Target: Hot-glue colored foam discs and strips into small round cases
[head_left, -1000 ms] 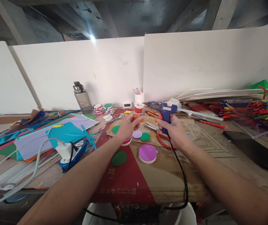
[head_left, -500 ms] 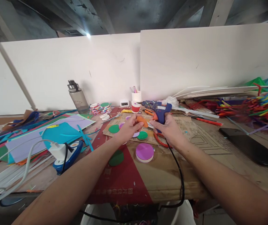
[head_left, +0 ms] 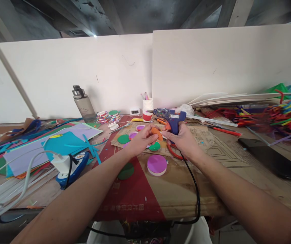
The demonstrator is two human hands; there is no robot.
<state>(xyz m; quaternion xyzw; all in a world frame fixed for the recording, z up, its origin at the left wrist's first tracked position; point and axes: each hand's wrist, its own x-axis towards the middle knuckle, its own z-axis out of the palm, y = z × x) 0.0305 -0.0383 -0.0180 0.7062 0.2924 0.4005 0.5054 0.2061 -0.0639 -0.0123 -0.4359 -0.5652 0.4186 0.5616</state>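
My left hand pinches an orange disc, its fingers closed round the edge. Close to its right, my right hand is wrapped round the handle of a blue hot glue gun, whose nozzle points left. A small pale piece shows between the hands; I cannot make out what it is. An orange-red loop lies under my right hand. Below the hands lies a purple-topped round disc. Green discs and other purple ones lie around my left hand.
A blue power strip with a white plug and cables sits left, near coloured sheets. A bottle, paper cups and a small clock stand at the back. A black phone lies right. The glue gun's black cord hangs over the front edge.
My left hand has shifted slightly right with the orange disc, which now shows more of its face. The glue gun and my right hand have barely moved.
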